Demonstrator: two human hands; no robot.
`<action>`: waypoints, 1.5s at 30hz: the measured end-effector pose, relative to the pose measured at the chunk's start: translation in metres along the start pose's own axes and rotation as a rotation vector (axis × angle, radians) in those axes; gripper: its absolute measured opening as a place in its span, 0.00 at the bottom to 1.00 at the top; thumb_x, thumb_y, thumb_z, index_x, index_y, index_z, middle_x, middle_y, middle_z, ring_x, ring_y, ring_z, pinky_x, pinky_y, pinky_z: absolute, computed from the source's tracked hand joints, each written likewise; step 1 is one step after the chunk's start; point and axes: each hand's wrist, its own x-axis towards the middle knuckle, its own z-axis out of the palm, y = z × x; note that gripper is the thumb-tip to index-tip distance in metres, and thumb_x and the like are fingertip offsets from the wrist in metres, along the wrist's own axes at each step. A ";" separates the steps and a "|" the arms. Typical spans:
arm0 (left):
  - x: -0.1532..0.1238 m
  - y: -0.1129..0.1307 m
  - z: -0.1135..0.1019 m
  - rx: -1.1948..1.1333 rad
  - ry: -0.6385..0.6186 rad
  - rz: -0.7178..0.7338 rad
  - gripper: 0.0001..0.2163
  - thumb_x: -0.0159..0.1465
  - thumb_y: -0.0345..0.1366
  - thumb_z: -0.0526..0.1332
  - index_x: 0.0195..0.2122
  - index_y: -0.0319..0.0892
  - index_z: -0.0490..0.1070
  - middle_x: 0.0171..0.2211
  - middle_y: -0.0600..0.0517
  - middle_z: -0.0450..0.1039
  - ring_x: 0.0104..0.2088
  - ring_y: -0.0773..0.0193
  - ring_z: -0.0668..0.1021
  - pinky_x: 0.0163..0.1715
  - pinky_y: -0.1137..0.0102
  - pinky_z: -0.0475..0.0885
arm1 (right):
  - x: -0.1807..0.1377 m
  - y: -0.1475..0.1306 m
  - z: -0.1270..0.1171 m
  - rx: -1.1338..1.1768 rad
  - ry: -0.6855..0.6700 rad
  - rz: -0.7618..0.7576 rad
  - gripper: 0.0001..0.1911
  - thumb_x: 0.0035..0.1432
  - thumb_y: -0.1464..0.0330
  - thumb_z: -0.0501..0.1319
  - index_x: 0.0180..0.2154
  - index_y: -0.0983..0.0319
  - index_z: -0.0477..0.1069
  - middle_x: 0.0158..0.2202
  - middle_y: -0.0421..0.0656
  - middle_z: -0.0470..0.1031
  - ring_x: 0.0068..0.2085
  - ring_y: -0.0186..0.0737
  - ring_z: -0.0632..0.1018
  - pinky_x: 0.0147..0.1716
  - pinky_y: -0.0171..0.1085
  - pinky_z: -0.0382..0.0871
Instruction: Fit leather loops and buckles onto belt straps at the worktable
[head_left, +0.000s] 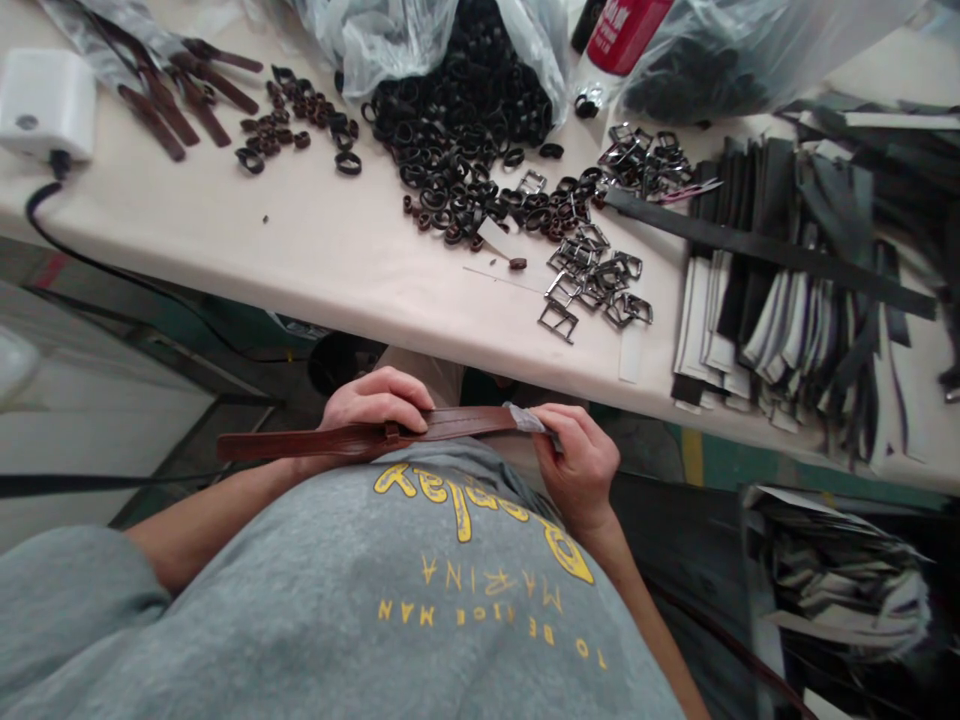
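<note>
I hold a brown leather strap [465,424] level in front of my grey shirt, below the table edge. My left hand [373,402] is closed round its middle, where a small brown loop [390,433] sits on the strap. My right hand [581,462] pinches the strap's right end, which has a pale, tape-like tip [527,419]. The strap's left end sticks out free past my left hand.
On the beige table [315,250] lie a heap of dark leather loops [465,130] spilling from a plastic bag, metal buckles [592,270], black straps [795,290] at right, brown straps [180,90] and a white box [45,100] at far left. A bin of scraps [847,590] stands lower right.
</note>
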 end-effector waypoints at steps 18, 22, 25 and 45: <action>-0.004 0.003 0.009 0.076 -0.111 0.100 0.17 0.61 0.56 0.63 0.31 0.52 0.85 0.31 0.43 0.78 0.33 0.55 0.78 0.41 0.61 0.74 | -0.008 0.007 0.002 -0.009 0.005 0.018 0.12 0.60 0.75 0.57 0.40 0.58 0.77 0.39 0.45 0.81 0.39 0.42 0.80 0.41 0.40 0.75; 0.006 -0.003 0.000 0.114 -0.213 0.110 0.12 0.60 0.53 0.65 0.32 0.55 0.85 0.32 0.45 0.80 0.33 0.56 0.80 0.41 0.61 0.75 | -0.010 0.008 0.002 0.009 0.038 0.009 0.13 0.60 0.77 0.57 0.41 0.58 0.77 0.39 0.46 0.81 0.39 0.42 0.80 0.42 0.41 0.75; 0.020 -0.009 -0.008 0.139 -0.400 0.158 0.08 0.57 0.45 0.70 0.36 0.54 0.85 0.35 0.44 0.82 0.34 0.54 0.81 0.40 0.62 0.75 | -0.010 0.008 0.001 0.007 0.042 0.006 0.12 0.60 0.77 0.58 0.41 0.58 0.77 0.39 0.46 0.81 0.39 0.42 0.80 0.41 0.40 0.74; 0.006 -0.041 0.029 -0.458 0.113 -0.664 0.14 0.49 0.41 0.72 0.27 0.39 0.71 0.18 0.58 0.70 0.17 0.72 0.70 0.19 0.77 0.64 | -0.003 -0.017 -0.007 0.483 -0.646 0.340 0.11 0.66 0.65 0.57 0.36 0.63 0.75 0.26 0.38 0.74 0.27 0.33 0.73 0.29 0.32 0.64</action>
